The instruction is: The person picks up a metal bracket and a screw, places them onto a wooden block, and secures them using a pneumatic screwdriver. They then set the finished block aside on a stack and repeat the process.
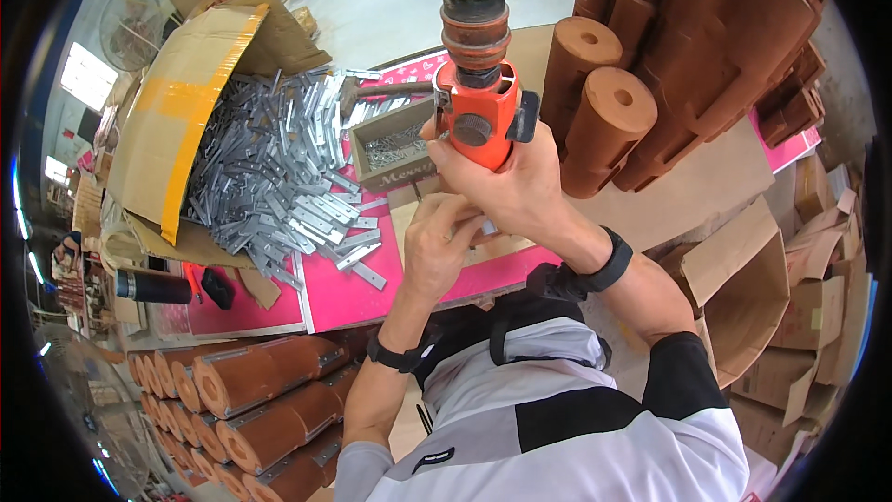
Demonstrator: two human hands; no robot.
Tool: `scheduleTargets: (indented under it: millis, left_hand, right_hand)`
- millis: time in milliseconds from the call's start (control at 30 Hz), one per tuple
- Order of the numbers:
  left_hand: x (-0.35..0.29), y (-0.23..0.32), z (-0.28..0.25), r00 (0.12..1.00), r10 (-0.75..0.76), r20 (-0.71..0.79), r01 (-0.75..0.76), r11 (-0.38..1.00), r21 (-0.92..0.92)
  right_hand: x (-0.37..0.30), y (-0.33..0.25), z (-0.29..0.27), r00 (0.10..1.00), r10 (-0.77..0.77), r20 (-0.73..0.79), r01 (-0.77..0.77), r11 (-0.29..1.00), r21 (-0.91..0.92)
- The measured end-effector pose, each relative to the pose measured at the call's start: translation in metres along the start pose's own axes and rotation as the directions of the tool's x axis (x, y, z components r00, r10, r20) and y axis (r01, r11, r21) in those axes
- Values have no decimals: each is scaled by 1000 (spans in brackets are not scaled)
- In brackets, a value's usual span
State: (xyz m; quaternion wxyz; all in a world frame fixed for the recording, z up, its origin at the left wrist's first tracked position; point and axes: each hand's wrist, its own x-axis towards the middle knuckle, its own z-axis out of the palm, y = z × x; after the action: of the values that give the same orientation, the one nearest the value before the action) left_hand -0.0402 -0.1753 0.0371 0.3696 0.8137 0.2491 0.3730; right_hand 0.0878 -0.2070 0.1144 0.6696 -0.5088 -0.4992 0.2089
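My right hand (pixel 520 181) is wrapped round a red power tool (pixel 478 116) with a round dark knob, its exact kind unclear. Above the tool rises a thick black and brown ribbed column (pixel 474 0). Close by on the left, my left hand (pixel 437 237) has its fingers pinched together, with whatever is between them hidden. A small pale metallic bit (pixel 488 227) shows between the two hands. Just beyond my left hand stands a wooden box (pixel 395 177) of small screws or nails. A heap of flat metal strips with holes (pixel 279 167) lies to its left.
An open carton (pixel 181 102) lies tipped behind the strips. Brown cylinders with centre holes (pixel 618 102) stand at the right; more (pixel 269 376) are stacked lower left. An open cardboard box (pixel 734 279) sits by my right arm. A black flask (pixel 153 285) lies at the left.
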Motion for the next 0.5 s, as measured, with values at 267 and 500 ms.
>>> scheduleTargets:
  millis: [267,500]
  left_hand:
    - [-1,-1,-1,999,-34,16,34,999,-9]
    - [-3,-1,-6,980,-167,107,168,986,0]
  right_hand:
    - [-1,2,-1,999,-44,-9,44,999,15]
    - [-6,2,1,999,-34,5,34,998,-50]
